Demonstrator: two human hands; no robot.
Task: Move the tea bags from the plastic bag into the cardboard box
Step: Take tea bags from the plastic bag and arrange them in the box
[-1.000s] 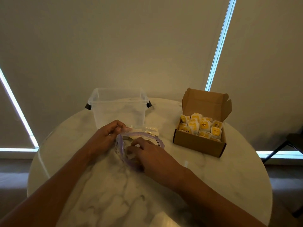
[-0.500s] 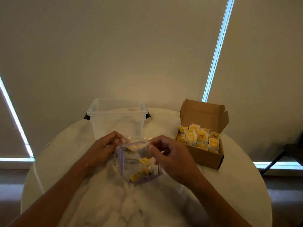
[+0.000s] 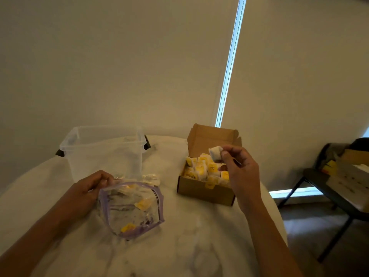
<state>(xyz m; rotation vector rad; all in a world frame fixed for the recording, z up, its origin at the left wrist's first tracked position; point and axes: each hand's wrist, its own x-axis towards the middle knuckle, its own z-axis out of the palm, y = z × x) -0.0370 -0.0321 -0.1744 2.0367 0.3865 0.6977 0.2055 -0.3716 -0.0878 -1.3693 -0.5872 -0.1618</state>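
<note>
While the left hand [image 3: 88, 188] pinches the rim of the plastic bag [image 3: 131, 212], the right hand [image 3: 239, 174] pinches a tea bag [image 3: 215, 154] over the cardboard box [image 3: 205, 193] — best lowered into a gap before releasing.

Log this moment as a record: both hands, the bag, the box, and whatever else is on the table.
left hand: pinches the rim of the plastic bag
right hand: pinches the held tea bag over the cardboard box
plastic bag: rests on the table, mouth open, loose tea bags inside
cardboard box: lid up, boxed tea bags fill it
clear bin: stands behind the plastic bag
</note>
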